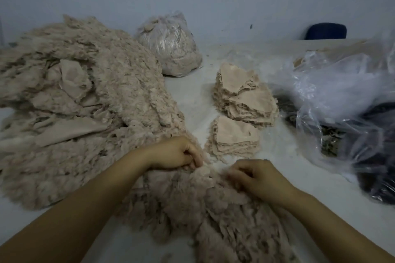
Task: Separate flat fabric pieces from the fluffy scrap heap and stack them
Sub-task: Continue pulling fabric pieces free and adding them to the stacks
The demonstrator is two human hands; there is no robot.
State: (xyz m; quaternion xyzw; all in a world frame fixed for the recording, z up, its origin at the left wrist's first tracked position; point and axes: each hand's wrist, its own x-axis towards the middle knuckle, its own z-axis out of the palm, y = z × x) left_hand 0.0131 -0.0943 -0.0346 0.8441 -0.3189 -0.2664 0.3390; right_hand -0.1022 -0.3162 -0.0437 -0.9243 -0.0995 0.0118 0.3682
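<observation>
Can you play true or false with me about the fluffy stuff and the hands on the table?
1. Both hands, left hand and right hand, are in the fluffy scrap heap. True.
2. There is only one stack of flat pieces. False: a near stack and a far stack.
3. The tied plastic bag is empty. False: it is full of scraps.
4. The stacks sit right of the heap. True.
</observation>
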